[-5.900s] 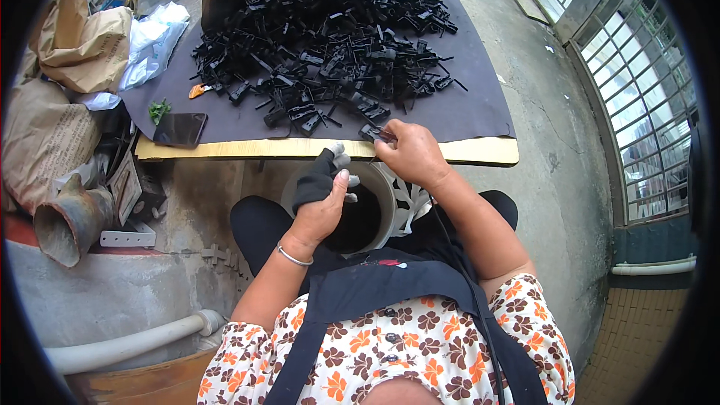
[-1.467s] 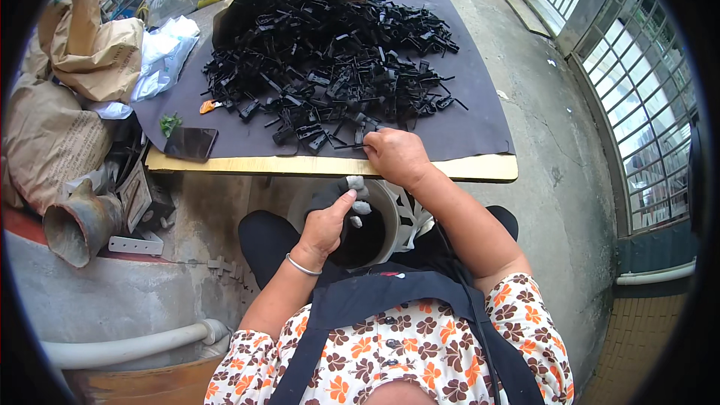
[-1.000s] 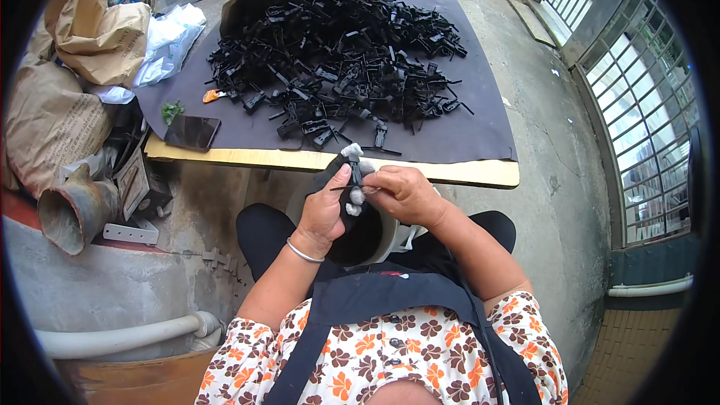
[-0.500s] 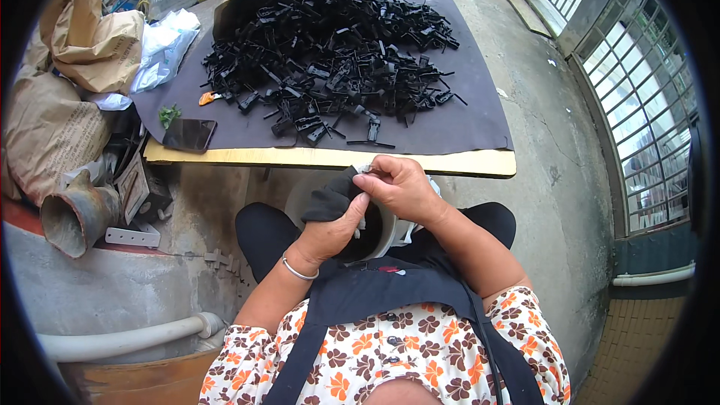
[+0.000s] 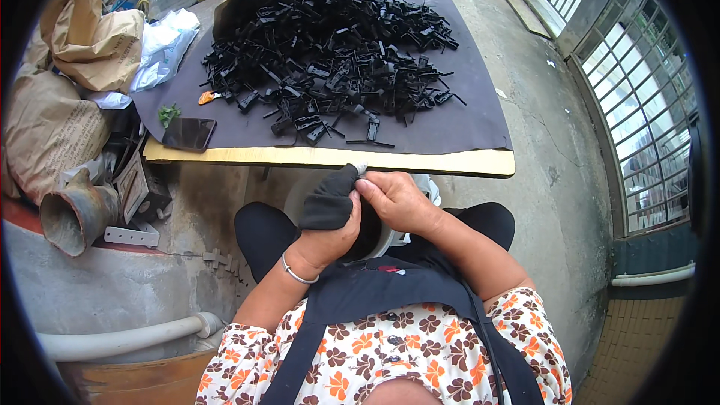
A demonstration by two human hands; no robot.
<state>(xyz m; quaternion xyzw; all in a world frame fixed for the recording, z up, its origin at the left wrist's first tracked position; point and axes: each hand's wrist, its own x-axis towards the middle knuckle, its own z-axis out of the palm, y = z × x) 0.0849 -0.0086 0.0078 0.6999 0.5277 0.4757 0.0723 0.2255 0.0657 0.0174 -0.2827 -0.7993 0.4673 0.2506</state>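
Note:
My left hand [image 5: 330, 242] is bent upward over a bucket, a dark cloth covering [image 5: 328, 201] hiding its fingers; only the thumb side shows bare. A small whitish tip [image 5: 361, 169] sticks out at the top of the covering. Against that tip my right hand [image 5: 401, 201] is closed in a pinch, thumb and forefinger touching it. Whether the left fingers grip anything under the cloth is hidden. Between my knees stands the pale bucket [image 5: 296, 193], its dark inside partly blocked by my hands.
A large heap of black plastic parts [image 5: 337, 67] spills from a paper sack over the dark-covered table [image 5: 480, 131]. A phone [image 5: 189, 134] and a green sprig [image 5: 169, 114] lie near its left corner. Paper bags [image 5: 56, 131] and a rusty pipe piece [image 5: 79, 214] stand at left.
My right hand has turned, its fingers curling down closer around the whitish tip. The left thumb has shifted, and the dark covering stands more upright. The heap on the table is unchanged.

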